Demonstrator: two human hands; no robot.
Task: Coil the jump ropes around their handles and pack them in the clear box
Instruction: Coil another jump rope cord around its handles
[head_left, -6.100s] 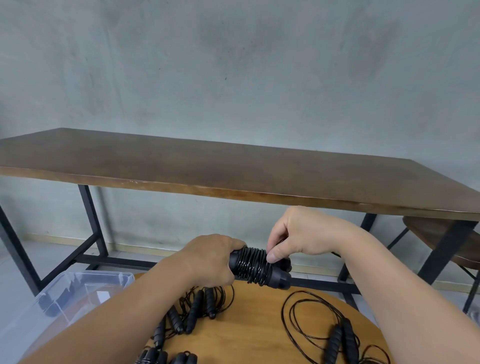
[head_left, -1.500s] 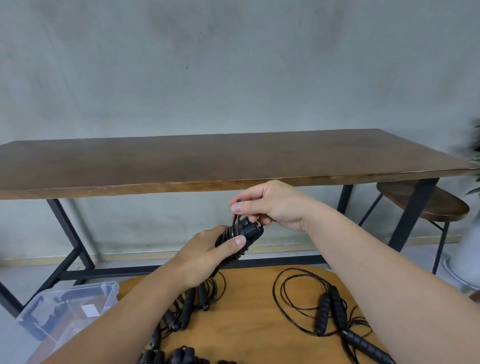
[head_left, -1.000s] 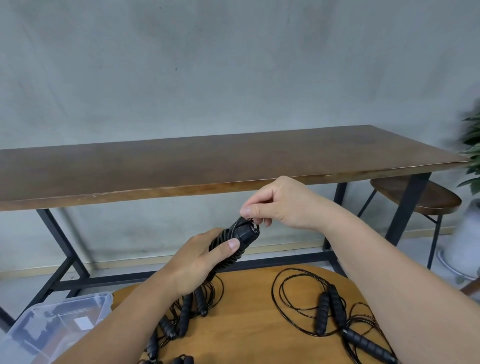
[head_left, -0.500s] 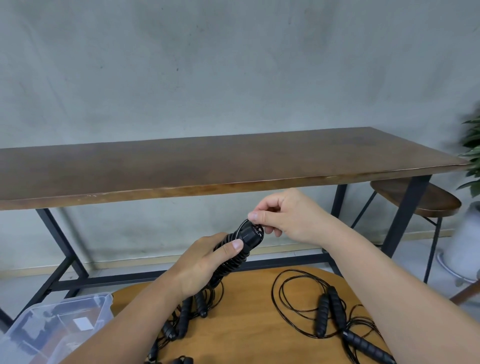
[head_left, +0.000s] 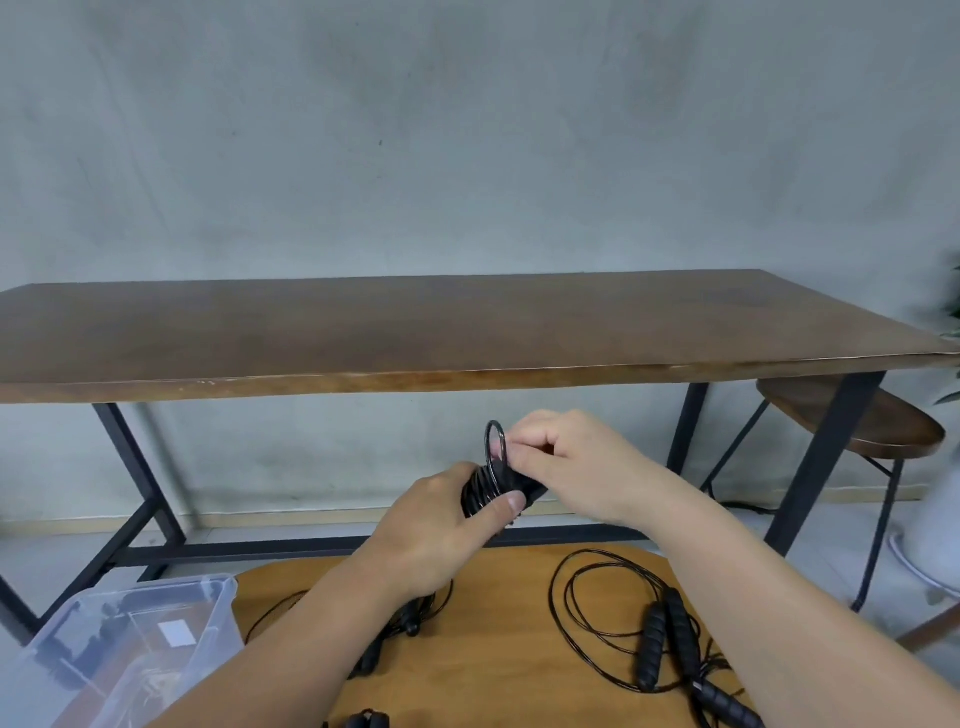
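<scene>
Rope bundle (head_left: 491, 491) in both hands' grip

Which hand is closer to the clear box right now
Left. The left hand grips the coiled rope above the round table, with the clear box down to its left. The right hand pinches the rope's loop, farther right of the box.

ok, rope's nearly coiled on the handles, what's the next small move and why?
Probably seat the last loop: the right hand pinches a loose loop of thin black rope standing above the black coiled handle bundle gripped by the left hand.
</scene>
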